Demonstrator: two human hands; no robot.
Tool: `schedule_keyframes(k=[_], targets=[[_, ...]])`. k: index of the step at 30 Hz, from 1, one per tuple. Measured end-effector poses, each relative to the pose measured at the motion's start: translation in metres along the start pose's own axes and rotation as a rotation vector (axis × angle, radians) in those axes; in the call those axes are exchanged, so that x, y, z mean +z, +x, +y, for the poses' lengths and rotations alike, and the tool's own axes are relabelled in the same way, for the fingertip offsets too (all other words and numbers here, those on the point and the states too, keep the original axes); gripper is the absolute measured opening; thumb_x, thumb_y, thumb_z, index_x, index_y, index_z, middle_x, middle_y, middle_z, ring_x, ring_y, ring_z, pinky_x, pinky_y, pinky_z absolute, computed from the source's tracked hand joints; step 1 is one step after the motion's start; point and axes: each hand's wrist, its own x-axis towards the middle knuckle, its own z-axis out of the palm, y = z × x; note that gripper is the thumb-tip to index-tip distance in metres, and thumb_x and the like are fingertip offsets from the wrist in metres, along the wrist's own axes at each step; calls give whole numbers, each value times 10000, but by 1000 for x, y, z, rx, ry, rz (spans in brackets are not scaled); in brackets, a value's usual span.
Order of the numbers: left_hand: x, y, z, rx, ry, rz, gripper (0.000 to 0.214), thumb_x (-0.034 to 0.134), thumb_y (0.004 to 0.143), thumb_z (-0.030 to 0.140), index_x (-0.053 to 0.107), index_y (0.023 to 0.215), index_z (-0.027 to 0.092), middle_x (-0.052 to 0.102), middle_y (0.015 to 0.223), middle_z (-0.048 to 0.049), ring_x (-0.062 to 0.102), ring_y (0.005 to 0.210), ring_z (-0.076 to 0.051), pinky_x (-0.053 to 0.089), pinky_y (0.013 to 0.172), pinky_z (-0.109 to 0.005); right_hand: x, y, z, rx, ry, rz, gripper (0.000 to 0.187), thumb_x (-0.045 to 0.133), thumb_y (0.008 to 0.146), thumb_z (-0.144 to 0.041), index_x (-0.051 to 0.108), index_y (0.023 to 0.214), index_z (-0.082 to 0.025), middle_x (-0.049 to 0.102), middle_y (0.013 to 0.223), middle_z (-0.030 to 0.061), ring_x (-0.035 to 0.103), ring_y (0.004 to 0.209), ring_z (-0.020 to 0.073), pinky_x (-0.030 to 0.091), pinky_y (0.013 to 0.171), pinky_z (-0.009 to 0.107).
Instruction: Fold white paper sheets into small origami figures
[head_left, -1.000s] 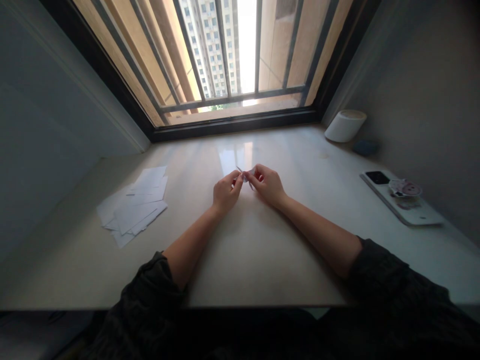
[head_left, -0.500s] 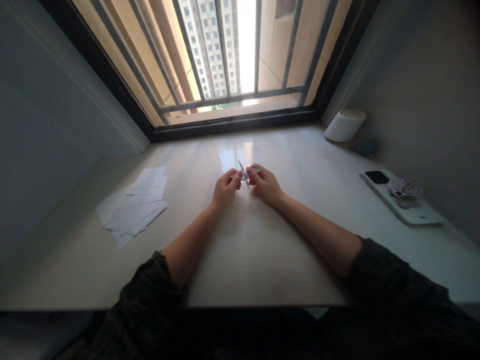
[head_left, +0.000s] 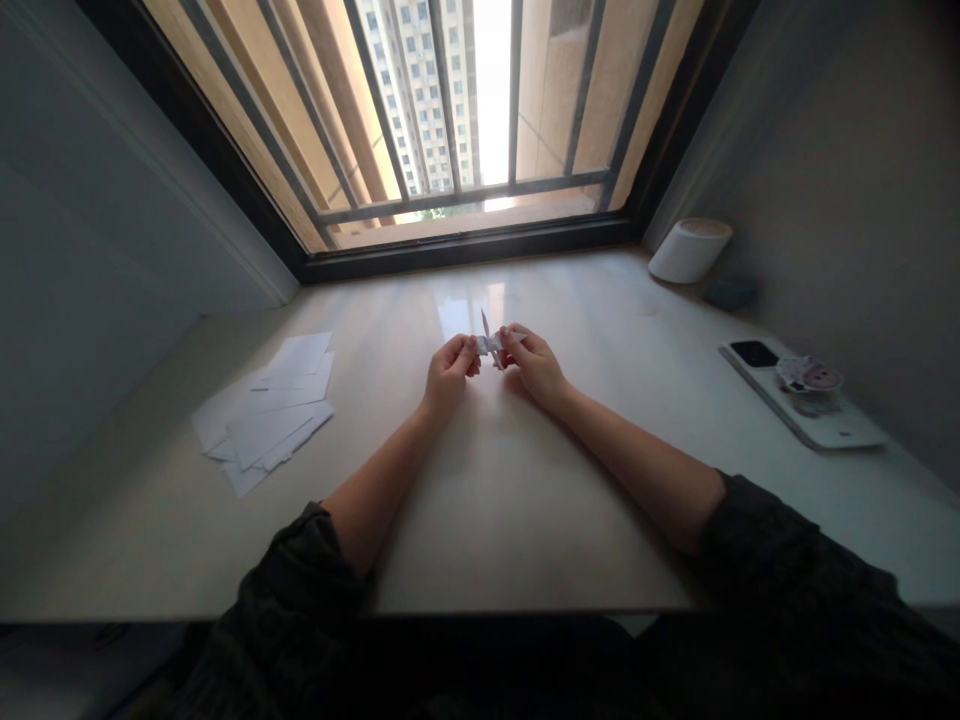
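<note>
A small folded white paper piece with pointed flaps is held between both hands, just above the pale tabletop. My left hand pinches its left side between thumb and fingers. On the other side, my right hand grips a flap, and a tip of paper pokes out past the fingers. One narrow point stands up at the centre and another hangs below. My fingers hide part of the folds, so the full shape cannot be made out.
A loose stack of white paper sheets lies to the left. On the right rests a white phone with a cartoon grip on its back. A white cylinder and a small dark object sit by the wall. A barred window is behind.
The paper piece has turned slightly, and its upper point now stands higher. My hands have moved a little apart, showing more of the paper's middle.
</note>
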Motion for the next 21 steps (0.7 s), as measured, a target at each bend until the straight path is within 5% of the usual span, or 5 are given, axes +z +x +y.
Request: schedule_keyframes(k=[21], targets=[[-2, -1, -1, -60, -30, 13, 400, 562, 854, 518, 532, 653, 173, 490, 578, 18, 447, 550, -88, 371, 551, -231, -2, 1, 2, 123, 130, -16, 457, 654, 736, -650, 537, 687, -211, 507, 605, -39, 495, 554, 104, 418, 577, 258]])
